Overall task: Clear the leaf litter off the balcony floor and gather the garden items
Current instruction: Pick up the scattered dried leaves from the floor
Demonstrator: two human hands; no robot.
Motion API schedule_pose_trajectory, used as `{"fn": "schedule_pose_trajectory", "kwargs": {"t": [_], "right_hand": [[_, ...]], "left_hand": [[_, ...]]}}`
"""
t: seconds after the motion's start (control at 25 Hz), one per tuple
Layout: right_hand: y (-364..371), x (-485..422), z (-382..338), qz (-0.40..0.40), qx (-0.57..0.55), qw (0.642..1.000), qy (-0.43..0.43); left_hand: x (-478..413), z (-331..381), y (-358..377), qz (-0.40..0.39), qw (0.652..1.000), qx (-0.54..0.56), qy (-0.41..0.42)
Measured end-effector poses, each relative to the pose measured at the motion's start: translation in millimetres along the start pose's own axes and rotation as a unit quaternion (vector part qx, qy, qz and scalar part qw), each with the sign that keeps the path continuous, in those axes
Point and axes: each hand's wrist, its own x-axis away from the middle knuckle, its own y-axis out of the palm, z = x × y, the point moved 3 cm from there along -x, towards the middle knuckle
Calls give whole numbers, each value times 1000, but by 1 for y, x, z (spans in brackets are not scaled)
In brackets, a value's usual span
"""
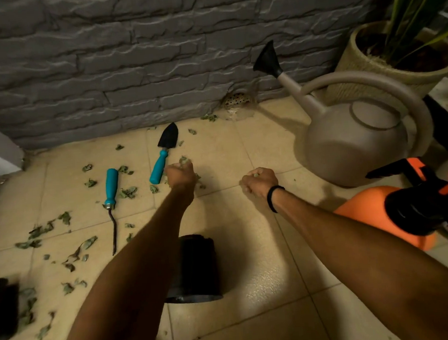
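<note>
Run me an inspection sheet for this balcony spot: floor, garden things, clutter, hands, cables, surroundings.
Surface: beige tiled floor; dry leaf litter scattered, mostly on the left.
Job's things: trowel and hooked weeder, both teal-handled, lie flat near the wall; grey watering can and orange sprayer at right; black pot on its side between the forearms.
Clutter: dark objects at the left edge, cut off, unidentifiable.
Hands: left hand holds leaves beside the trowel handle; right hand curled, green bits showing in it.
Cables: nothing seen.
Surroundings: grey stone-look wall, floor drain at its foot, potted plant in the right corner.
</note>
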Motion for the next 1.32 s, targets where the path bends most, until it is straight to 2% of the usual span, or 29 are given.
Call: {"fn": "schedule_pose_trajectory", "kwargs": {"t": [0.08, 0.2, 0.24, 0.36, 0.48, 0.64, 0.76, 0.88, 1.08, 1.2, 1.32], "right_hand": [[16, 2, -4, -14, -22, 1000, 9], [40, 4, -12, -38, -48, 998, 17], [46, 6, -16, -43, -34, 998, 9], [60, 12, -30, -49, 10, 998, -24], [72, 12, -40, -44, 88, 992, -79], [70, 15, -39, -32, 159, 980, -113], [58, 9, -26, -34, 162, 982, -87], [46, 2, -11, -36, 178, 981, -67], [28, 7, -7, -43, 221, 968, -113], [25, 19, -6, -47, 278, 946, -159], [26, 28, 0, -74, 332, 921, -190]], "left_hand": [[1, -4, -6, -25, 993, 91, -73], [-9, -10, -19, 7, 976, 134, -172], [-7, -2, -22, -28, 983, 115, -141], [-10, -5, -33, -59, 979, 122, -150], [-1, -1, -35, -96, 958, 195, -188], [4, 3, -34, -135, 969, 151, -142], [6, -1, -28, -143, 976, 94, -137], [3, -8, -18, -137, 982, 84, -96], [7, -11, 0, -109, 994, 7, -27], [10, -12, 1, -63, 996, -59, 14], [5, -10, -8, -47, 974, -193, 109]]}}
